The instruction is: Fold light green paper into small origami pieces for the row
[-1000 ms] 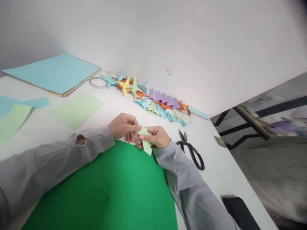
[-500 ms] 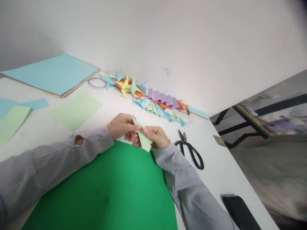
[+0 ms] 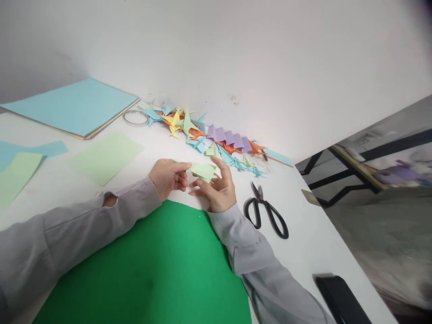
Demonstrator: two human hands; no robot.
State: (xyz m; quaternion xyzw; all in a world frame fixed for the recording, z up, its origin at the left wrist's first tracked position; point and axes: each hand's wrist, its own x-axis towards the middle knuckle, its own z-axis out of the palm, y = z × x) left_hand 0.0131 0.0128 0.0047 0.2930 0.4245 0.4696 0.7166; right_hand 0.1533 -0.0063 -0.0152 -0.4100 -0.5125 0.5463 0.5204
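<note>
The left hand (image 3: 168, 176) has its grip pinched on one end of a folded green paper (image 3: 204, 172), raised above the worktop (image 3: 303, 247) between both hands. The right hand (image 3: 220, 191) has its grip slack, thumb and fingers spread around the other end; whether they touch it cannot be told. Open scissors (image 3: 260, 200) lie rightward, paper birds (image 3: 187, 122) beyond.

On the tabletop (image 3: 307, 225), the paper stack (image 3: 74, 108) lies left of the folded figures (image 3: 199, 133); the scissors (image 3: 262, 200) lie right of the right hand (image 3: 220, 191).
</note>
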